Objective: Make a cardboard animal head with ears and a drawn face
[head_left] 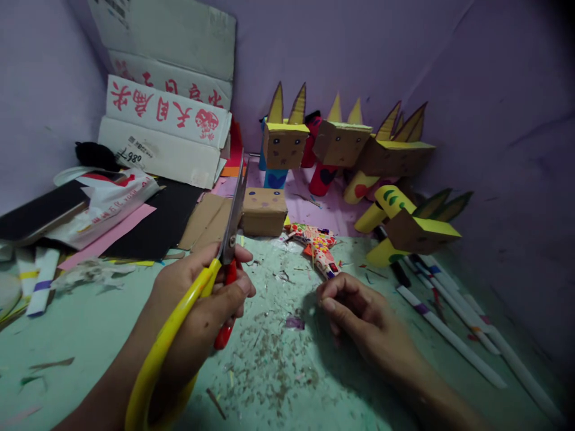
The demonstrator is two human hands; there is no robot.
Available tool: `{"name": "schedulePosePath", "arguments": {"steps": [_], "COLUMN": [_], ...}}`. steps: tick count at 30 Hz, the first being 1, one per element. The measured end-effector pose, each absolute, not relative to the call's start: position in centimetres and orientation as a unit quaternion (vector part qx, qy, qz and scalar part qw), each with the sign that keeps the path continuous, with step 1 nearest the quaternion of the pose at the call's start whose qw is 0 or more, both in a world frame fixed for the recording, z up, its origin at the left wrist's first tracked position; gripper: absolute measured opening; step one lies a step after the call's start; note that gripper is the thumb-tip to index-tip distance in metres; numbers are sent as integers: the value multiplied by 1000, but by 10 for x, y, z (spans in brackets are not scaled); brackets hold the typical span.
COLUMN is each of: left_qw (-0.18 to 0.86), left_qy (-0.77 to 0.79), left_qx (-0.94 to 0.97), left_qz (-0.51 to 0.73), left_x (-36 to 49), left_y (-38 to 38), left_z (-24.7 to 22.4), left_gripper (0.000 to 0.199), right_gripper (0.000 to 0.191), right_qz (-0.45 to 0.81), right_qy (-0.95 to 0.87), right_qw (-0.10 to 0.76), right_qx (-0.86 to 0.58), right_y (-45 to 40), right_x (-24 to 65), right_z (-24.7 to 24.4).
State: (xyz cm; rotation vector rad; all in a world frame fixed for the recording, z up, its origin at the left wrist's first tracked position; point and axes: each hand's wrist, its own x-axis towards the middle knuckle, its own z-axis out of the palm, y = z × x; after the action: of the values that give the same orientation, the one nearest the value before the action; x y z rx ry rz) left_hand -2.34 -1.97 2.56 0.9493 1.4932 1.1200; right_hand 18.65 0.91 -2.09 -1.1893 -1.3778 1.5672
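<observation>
Yellow-handled scissors [177,315] point upward

Left-hand [200,323] fingers curl around the handles, probably keeping the blades away from the right hand [368,311]. Its thumb and forefinger bend close together beside the patterned bundle [321,242]; whether they pinch anything, I cannot tell. White carton [166,120] and plastic bag [114,206] hide any contents.

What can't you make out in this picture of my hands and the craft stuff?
All in the head view:
- Whether the right hand pinches anything: curled fingers and dimness hide it.
- The red piece in the left hand: fingers cover its middle.
- The yellow-handled scissors: handle partly behind the hand, cut off below.
- Plastic bag: small print, creased.
</observation>
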Motion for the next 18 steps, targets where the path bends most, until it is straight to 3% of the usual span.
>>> {"name": "schedulePosePath", "arguments": {"steps": [10, 18], "left_qw": [461, 304], "left_qy": [643, 641], "left_qx": [455, 546], "left_qz": [407, 446], "left_x": [-25, 5], "left_y": [-25, -36], "left_z": [28, 20], "left_gripper": [27, 13], "right_gripper": [30, 41], "right_qz": [691, 756], "right_qy": [-409, -313], "right_qw": [415, 410], "right_qx": [-428, -403], "right_y": [11, 4], "right_x": [182, 166], "right_z": [-22, -26]}}
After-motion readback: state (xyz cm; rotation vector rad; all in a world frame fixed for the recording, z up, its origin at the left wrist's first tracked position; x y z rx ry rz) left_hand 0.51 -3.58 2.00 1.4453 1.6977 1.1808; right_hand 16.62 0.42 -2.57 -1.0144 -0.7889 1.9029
